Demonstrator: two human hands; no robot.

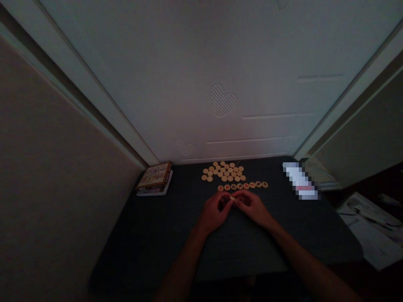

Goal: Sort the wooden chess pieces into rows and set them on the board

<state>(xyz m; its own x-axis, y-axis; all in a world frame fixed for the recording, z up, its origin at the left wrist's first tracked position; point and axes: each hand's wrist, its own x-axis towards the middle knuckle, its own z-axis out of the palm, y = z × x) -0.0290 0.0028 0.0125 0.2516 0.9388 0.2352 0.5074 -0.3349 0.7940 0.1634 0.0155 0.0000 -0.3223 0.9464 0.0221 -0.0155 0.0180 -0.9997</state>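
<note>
Between the fingertips of both hands is a small pale round xiangqi piece (232, 198), mostly hidden by the fingers. My left hand (216, 211) pinches it from the left, and my right hand (251, 204) closes on it from the right. Just beyond the fingers runs a row of several xiangqi pieces (246, 186), lying with red or dark characters up. Behind that row lies a loose cluster of wooden pieces (225, 170), most of them showing plain pale faces.
A dark table (163, 235) stands against a white door (176, 84) with embossed hearts. Stacked books (155, 178) lie at its back left. A blurred-out white item (300, 181) is at the right edge; papers (374, 235) lie lower, beyond the table.
</note>
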